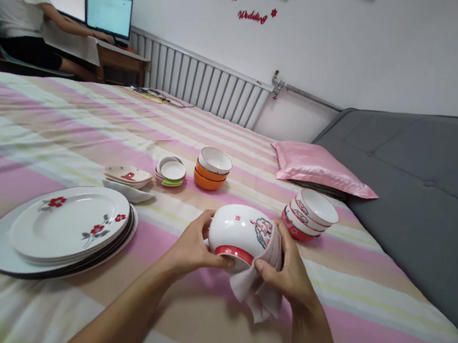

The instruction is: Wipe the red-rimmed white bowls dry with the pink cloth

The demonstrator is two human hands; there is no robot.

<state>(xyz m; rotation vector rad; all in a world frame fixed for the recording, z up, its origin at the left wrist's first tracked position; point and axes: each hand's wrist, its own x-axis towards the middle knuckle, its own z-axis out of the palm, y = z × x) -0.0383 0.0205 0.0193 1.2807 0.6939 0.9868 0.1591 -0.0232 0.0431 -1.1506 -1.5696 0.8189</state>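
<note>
A white bowl [234, 228] with a red foot ring and a flower print is held tilted over the bed, its base toward me. Around its left side my left hand [198, 246] is closed, thumb on the foot. My right hand [284, 262] presses a pale pink cloth [258, 289] against the bowl's right side, and the cloth's end hangs below. Just beyond my right hand stands a stack of similar bowls [309, 215]. To the left lies a pile of plates [68, 224] with red flowers on the top one. The bowl's inside is hidden.
Behind the bowl stand stacked orange and white bowls [212, 169], small dishes [171, 171] and shallow patterned dishes [127, 176]. A pink pillow [323, 166] rests by the grey headboard [416, 178]. Cables [157, 96] lie at the bed's far edge. A person [25, 24] sits at a desk with monitors.
</note>
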